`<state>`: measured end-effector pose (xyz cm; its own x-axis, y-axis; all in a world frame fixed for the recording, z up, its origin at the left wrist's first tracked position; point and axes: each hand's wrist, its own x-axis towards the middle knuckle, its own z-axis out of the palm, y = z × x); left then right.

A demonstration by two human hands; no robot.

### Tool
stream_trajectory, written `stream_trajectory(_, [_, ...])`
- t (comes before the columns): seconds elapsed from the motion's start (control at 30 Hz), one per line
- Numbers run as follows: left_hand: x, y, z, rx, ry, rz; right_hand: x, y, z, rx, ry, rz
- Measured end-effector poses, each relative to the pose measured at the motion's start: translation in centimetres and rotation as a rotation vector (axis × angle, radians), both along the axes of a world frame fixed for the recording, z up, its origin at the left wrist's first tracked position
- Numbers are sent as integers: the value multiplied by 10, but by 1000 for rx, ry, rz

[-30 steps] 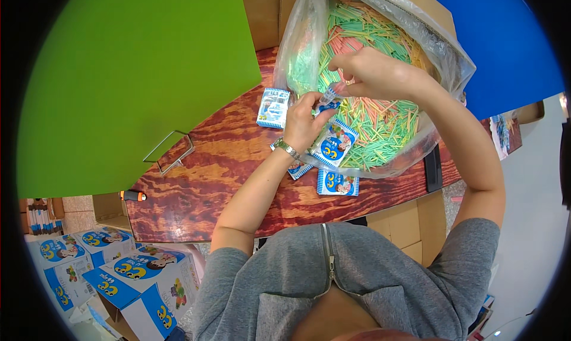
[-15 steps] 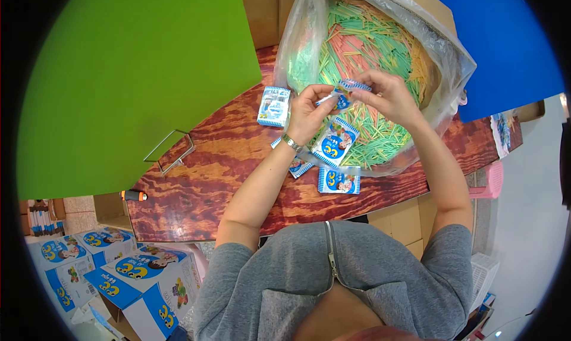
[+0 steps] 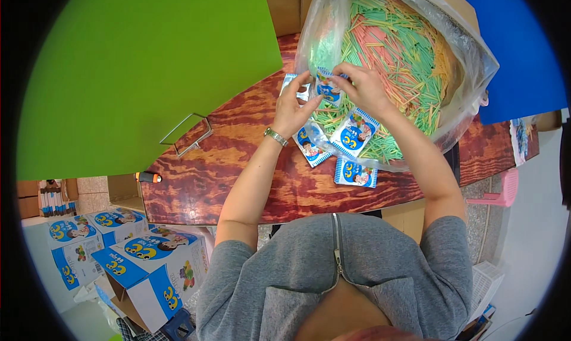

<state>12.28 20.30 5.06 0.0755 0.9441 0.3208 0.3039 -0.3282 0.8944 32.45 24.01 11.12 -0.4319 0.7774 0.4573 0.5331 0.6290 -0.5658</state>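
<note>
While both hands work at its far edge, the reddish wood-grain tabletop (image 3: 226, 162) carries the largest items: a green panel (image 3: 148, 67) covering its left portion and a blue panel (image 3: 517, 49) at the far right. Between them a clear plastic bag (image 3: 470, 55), set in a cardboard box (image 3: 458, 8), holds a heap of thin green, pink and yellow sticks (image 3: 404, 61); its open mouth spills toward the person.

On the floor at lower left stand several blue-and-white printed cartons (image 3: 148, 263). A wire handle (image 3: 184, 135) lies on the table at the green panel's edge, and an orange-and-black tool (image 3: 148, 177) sits just off the table's near-left corner.

Small blue-and-white packets lie near the bag's mouth: one packet on the sticks (image 3: 355, 133), one under the bag's lip (image 3: 310, 150), one on bare wood (image 3: 355, 173), and one behind the left fingertips (image 3: 292, 82).

The left hand (image 3: 292, 109), a metal watch (image 3: 275, 137) on its wrist, and the right hand (image 3: 363, 88) together pinch a held packet (image 3: 327, 86) at the bag's near-left edge, above the sticks. Both hands are closed on it, fingertips gripping its opposite sides.
</note>
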Motion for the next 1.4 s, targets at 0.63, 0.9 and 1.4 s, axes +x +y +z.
stream_trajectory(0.63, [29,25,-16,236,652,113,62,-45,-16,-284,-619,-131])
stream_trajectory(0.9, [51,-23,24,275,410,-149,67,-58,0,102,-548,-114])
stream_trajectory(1.4, [55,-14,6,-313,-202,-215,52,-36,35,-505,-45,104])
